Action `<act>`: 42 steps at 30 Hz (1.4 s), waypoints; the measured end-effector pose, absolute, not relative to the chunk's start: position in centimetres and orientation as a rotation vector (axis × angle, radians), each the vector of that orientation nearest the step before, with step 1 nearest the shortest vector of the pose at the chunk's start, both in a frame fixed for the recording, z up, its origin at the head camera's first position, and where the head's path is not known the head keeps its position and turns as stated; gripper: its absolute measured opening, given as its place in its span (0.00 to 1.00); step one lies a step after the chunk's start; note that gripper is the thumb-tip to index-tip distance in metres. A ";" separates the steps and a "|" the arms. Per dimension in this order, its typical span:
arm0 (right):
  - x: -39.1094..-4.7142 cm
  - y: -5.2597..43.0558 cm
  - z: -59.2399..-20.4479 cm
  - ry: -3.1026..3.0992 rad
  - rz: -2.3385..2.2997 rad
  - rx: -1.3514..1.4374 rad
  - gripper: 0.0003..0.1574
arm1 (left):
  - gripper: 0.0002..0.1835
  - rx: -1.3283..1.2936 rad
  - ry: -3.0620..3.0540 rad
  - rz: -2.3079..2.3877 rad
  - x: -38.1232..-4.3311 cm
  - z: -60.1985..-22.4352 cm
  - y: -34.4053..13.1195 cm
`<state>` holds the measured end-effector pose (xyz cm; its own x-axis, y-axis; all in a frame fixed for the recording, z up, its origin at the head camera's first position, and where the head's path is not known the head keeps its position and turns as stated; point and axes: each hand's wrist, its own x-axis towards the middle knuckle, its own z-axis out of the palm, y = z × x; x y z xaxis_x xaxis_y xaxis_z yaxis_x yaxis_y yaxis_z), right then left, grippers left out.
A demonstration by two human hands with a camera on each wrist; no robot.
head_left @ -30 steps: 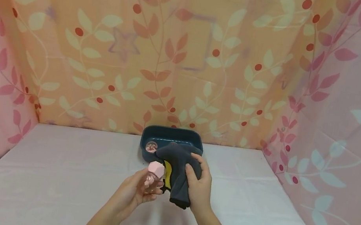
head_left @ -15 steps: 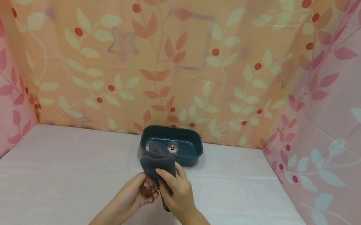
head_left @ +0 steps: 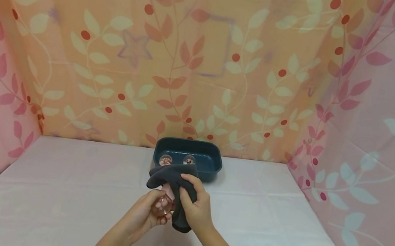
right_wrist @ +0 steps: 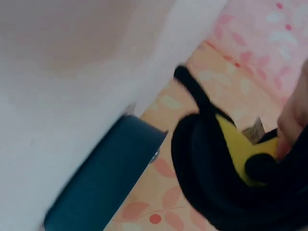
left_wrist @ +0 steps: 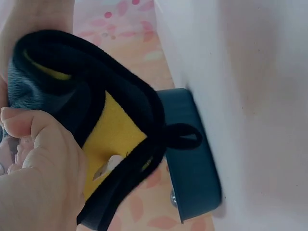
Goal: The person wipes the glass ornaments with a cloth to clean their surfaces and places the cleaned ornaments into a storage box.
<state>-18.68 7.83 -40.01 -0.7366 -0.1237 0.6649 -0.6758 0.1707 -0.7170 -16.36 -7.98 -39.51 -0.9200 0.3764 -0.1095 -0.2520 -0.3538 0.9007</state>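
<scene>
My left hand (head_left: 142, 218) holds a small snow globe (head_left: 161, 206), a clear ball with a pink figure inside and a pink base tilted toward the cloth. A thick cloth (head_left: 173, 174), dark grey on one face and yellow on the other with black edging, is bunched in my right hand (head_left: 199, 210). It drapes over the globe's pink base, partly hiding it. In the left wrist view, the left fingers (left_wrist: 50, 149) curl round the globe beside the cloth, whose yellow face (left_wrist: 118, 127) and black hanging loop (left_wrist: 185, 136) show.
Behind the hands, a dark teal bin (head_left: 215, 167) stands on the white table (head_left: 63, 196) near the patterned back curtain (head_left: 201, 97). Inside lie a pinkish snow globe (head_left: 165, 160) and another with a red and black figure (head_left: 189, 160). Pink patterned curtains flank both sides.
The cloth has swung left from beside the globe onto it, covered most of it half a second ago, then shifted so the ball shows again. The left hand stays nearly in place.
</scene>
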 end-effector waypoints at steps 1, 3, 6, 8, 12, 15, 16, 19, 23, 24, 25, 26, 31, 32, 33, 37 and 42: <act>-18.6 7.9 -39.8 -2.018 1.717 0.711 0.18 | 0.17 0.162 1.502 2.298 -16.3 -39.4 -8.0; -19.0 8.1 -39.7 -2.044 1.979 0.618 0.18 | 0.16 0.168 1.503 2.282 -16.2 -39.3 -8.1; -19.6 8.5 -39.9 -2.026 2.335 0.469 0.20 | 0.15 0.155 1.485 2.268 -16.2 -39.2 -8.1; -19.8 8.6 -40.1 -2.026 2.456 0.396 0.21 | 0.15 0.152 1.456 2.265 -16.1 -39.2 -8.2; -19.9 8.9 -40.2 -2.050 2.500 0.342 0.21 | 0.14 0.156 1.395 2.271 -16.0 -39.2 -8.2; -20.0 9.1 -40.1 -2.037 2.490 0.330 0.21 | 0.10 0.163 1.375 2.276 -16.0 -39.3 -8.2; -20.0 9.2 -40.1 -2.030 2.479 0.328 0.22 | 0.10 0.164 1.372 2.282 -16.0 -39.4 -8.2; -19.8 9.6 -39.8 -1.980 2.456 0.304 0.22 | 0.10 0.156 1.385 2.294 -16.0 -39.5 -8.2; -19.3 10.1 -39.4 -1.911 2.353 0.293 0.22 | 0.18 0.115 1.404 2.299 -16.1 -39.6 -8.3; -19.2 10.1 -39.4 -1.906 2.293 0.303 0.21 | 0.21 0.103 1.404 2.299 -16.1 -39.7 -8.3; -19.0 10.1 -39.4 -1.906 2.216 0.328 0.21 | 0.23 0.091 1.399 2.302 -16.2 -39.7 -8.3; -18.7 10.1 -39.4 -1.905 2.124 0.370 0.20 | 0.24 0.085 1.389 2.307 -16.2 -39.7 -8.3; -17.8 9.2 -40.3 -1.857 1.492 0.708 0.23 | 0.23 0.099 1.363 2.345 -16.2 -39.7 -8.1; -17.7 8.9 -40.4 -1.828 1.375 0.780 0.24 | 0.23 0.108 1.361 2.352 -16.2 -39.7 -8.1; -17.7 8.7 -40.6 -1.804 1.266 0.841 0.22 | 0.22 0.122 1.364 2.356 -16.2 -39.7 -8.1; -17.8 7.8 -40.8 -1.734 0.937 0.994 0.14 | 0.21 0.140 1.422 2.355 -16.2 -39.7 -7.9; -18.4 7.3 -40.6 -1.689 0.801 1.033 0.13 | 0.23 0.138 1.480 2.377 -16.2 -39.7 -7.7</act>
<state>-18.36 7.33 -40.60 -0.1763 -0.2708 0.9464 -0.9040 0.4250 -0.0468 -16.17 -7.70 -39.73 -0.9388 0.3315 -0.0941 -0.2308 -0.4022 0.8860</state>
